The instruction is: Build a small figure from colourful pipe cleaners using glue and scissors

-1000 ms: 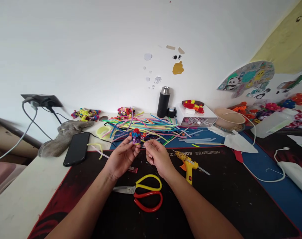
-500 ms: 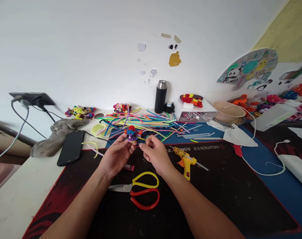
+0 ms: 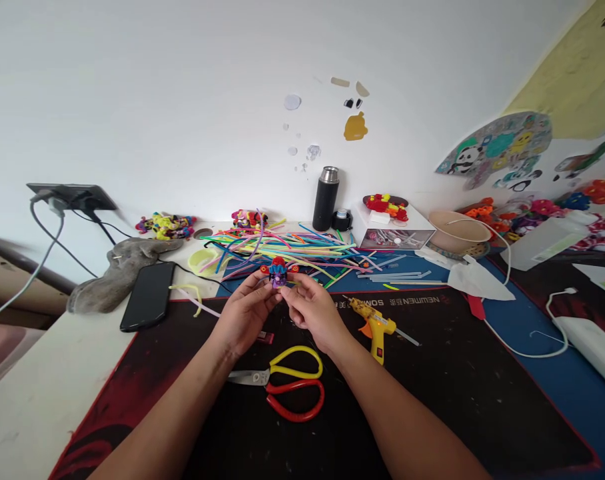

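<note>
A small pipe-cleaner figure [image 3: 278, 272], with a red top, a blue frill and purple below, is held up above the dark desk mat. My left hand [image 3: 246, 312] grips it from the left between thumb and fingers. Touching its lower right side, my right hand [image 3: 312, 309] is closed in a pinch; the fingertips partly hide the figure's base. Below the hands lie scissors [image 3: 295, 387] with one yellow and one red handle. To the right of my right hand rests a yellow glue gun [image 3: 377, 328] with a glue stick poking out its back.
Behind my hands spreads a pile of coloured pipe cleaners [image 3: 292, 241]. A black thermos [image 3: 326, 200] and a white drawer box [image 3: 395, 230] stand by the wall. A phone [image 3: 147, 297] lies at left, near a grey plush pouch [image 3: 115, 273]. Clear glue sticks [image 3: 400, 276] lie at right.
My right hand has come in against the figure, where it was slightly apart before. The view has shifted a little, so everything sits slightly lower and mostly further right.
</note>
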The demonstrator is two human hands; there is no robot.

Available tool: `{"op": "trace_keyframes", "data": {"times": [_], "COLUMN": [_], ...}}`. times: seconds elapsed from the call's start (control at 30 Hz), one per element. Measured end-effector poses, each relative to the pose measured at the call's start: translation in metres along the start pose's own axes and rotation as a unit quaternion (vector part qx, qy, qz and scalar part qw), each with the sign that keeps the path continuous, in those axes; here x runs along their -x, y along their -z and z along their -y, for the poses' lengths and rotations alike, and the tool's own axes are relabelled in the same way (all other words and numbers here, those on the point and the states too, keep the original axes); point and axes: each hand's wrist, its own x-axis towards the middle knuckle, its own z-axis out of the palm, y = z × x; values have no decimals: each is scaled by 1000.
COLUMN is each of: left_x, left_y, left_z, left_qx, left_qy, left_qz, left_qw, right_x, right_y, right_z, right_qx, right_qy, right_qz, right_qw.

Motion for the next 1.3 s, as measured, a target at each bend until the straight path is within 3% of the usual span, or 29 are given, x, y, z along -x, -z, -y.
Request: {"op": "trace_keyframes", "data": {"times": [0.67,0.93,1.3], "left_x": [4,2,3], "left_y": [-2,-1,-2], "left_z": [0,-4,-3], "left_qx": [-50,-63,-93], "left_qy": [-28,-44,-47], "left_qz": [37,-18,-47], "left_qw": [998,997,993], "right_x": [-1,-3,-4], "right_y": [4,7,9], "right_z": [3,-1,-7], "right_qx": [-40,-35,-7], "right_qy": [-23,-21,-22], "right_qz": [1,6,-4], "right_qw": [999,999,1000]}}
